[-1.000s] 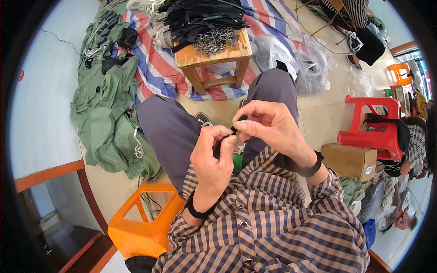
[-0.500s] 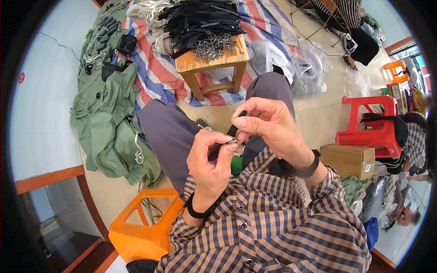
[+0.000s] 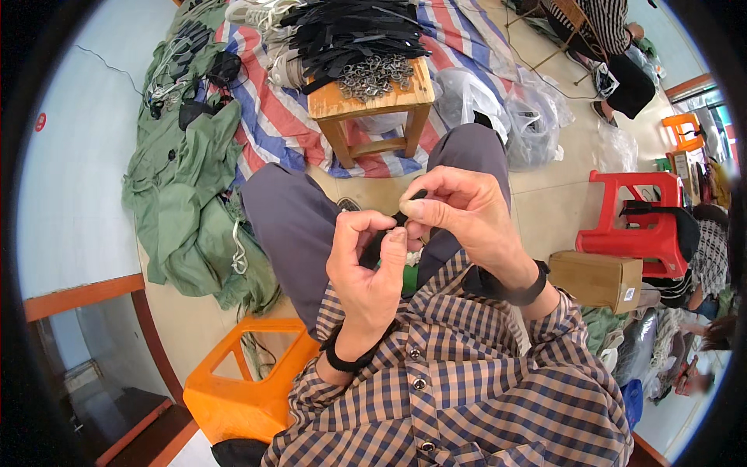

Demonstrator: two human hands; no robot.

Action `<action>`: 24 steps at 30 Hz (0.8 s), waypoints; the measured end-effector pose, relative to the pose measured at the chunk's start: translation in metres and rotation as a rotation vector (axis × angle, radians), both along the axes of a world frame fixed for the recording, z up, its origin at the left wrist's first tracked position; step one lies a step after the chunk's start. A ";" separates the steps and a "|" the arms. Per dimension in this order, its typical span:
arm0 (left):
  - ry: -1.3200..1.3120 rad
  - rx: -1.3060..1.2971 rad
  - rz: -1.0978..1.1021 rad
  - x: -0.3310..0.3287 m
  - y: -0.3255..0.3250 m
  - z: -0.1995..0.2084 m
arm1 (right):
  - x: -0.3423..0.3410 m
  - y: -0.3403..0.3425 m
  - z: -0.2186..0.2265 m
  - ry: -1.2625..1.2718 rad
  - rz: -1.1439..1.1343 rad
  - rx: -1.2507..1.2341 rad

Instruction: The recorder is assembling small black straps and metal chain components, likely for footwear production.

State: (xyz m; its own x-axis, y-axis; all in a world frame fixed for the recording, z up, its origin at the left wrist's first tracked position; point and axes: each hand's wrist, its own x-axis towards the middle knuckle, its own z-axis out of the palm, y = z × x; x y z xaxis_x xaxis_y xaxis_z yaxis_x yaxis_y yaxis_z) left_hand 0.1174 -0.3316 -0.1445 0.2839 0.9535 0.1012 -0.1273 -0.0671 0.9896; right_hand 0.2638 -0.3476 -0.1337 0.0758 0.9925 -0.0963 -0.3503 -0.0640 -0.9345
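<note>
Over my lap, both hands pinch a short black webbing strap [image 3: 401,219]. My right hand [image 3: 465,222] grips its upper end between thumb and fingertips. Just below and to the left, my left hand [image 3: 364,268] has thumb and forefinger closed at the strap's lower end. Its fingers hide that end, so any metal piece there cannot be made out. Ahead of my knees a wooden stool [image 3: 333,107] bears a heap of black straps [image 3: 354,35] and a pile of small metal hooks or rings [image 3: 377,76].
An orange plastic stool [image 3: 226,397] stands at my left, beside green cloth [image 3: 183,194]. Striped sheeting [image 3: 272,128] lies under the wooden stool. Clear plastic bags [image 3: 533,124], a red stool [image 3: 634,233] and a cardboard box [image 3: 595,280] are at right. Another person [image 3: 618,78] sits far right.
Half a second ago a small shiny metal piece showed at my left fingertips; now it is out of sight. My left fingers have shifted slightly up along the strap. The right hand keeps its pinch.
</note>
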 end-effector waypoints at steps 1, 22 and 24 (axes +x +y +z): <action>-0.001 0.000 0.002 0.000 0.001 0.000 | 0.000 0.000 0.001 -0.004 0.001 -0.017; 0.249 0.493 0.067 -0.010 0.012 -0.008 | 0.005 0.000 -0.002 0.008 0.046 -0.072; 0.259 0.579 0.073 -0.010 0.014 -0.009 | 0.005 0.000 0.001 0.008 0.049 -0.079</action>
